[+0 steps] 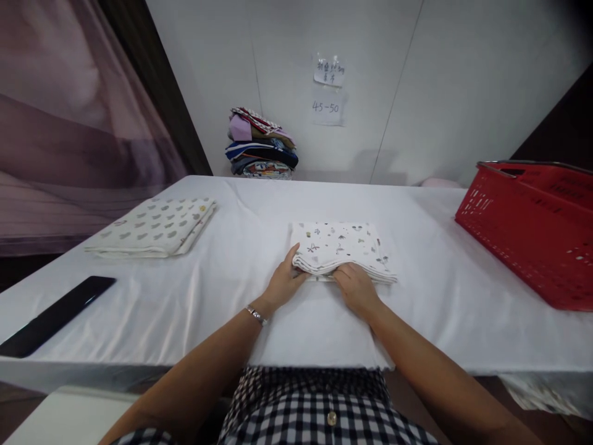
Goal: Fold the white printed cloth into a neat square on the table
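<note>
White printed cloth [336,238] is lying folded on the table [222,303], directly before me. My right hand [356,287] is holding its wavy front edge between narrowed, curled fingers; my left hand [280,283] is bracketing the left front corner, thumb apart, fingertips partly hidden, so I cannot tell whether it is gripping. For a neat result, I should be keeping the layers flush and tensioning the edge evenly. Count of surrounding items: one second folded cloth [155,225], one black flat object [58,316], one red basket [532,235], one fabric stack [262,151], two wall notes [328,73].
</note>
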Tool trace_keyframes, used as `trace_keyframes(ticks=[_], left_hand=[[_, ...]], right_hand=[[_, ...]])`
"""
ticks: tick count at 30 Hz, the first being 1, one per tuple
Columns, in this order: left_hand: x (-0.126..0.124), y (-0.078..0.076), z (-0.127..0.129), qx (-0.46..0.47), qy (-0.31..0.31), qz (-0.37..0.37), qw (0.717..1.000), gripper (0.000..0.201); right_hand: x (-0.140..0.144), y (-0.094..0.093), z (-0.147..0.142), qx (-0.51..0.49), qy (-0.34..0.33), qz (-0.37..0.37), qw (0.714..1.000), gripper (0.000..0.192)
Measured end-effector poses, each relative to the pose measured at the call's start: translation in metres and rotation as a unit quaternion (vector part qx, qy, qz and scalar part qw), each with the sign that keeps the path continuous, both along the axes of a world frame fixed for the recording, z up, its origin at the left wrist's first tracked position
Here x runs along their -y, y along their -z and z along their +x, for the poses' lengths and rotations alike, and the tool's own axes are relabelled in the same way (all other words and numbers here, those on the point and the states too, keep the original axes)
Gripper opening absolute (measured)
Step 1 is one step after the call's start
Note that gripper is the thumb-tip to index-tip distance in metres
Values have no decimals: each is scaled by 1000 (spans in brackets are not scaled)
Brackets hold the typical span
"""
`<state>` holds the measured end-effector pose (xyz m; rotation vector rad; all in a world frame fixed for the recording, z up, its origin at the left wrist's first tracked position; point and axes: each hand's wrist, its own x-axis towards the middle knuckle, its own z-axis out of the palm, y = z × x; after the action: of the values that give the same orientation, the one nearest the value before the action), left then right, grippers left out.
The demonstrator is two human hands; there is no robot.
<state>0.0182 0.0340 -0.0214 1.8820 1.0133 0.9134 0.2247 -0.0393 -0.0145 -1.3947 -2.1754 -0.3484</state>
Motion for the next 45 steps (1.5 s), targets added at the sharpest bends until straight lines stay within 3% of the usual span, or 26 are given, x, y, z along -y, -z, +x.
trace_keyframes(ticks=[5, 18, 30, 38, 45], left_hand=[[1, 0, -7, -92, 4, 78, 993, 91], [0, 1, -7, -140, -51, 106, 983, 71], [4, -1, -31, -122, -15, 59, 991, 80], [8, -7, -24, -110, -36, 57, 992, 68], [7, -6, -24, -160, -35, 155, 974, 55]], right_hand=[[2, 3, 2, 5, -6, 1, 1000, 19], [5, 4, 1, 18, 5, -38, 999, 19], [3, 10, 5, -3, -13, 1, 1000, 24], [3, 11, 6, -10, -22, 29, 999, 23], [2, 11, 6, 6, -21, 32, 999, 23]])
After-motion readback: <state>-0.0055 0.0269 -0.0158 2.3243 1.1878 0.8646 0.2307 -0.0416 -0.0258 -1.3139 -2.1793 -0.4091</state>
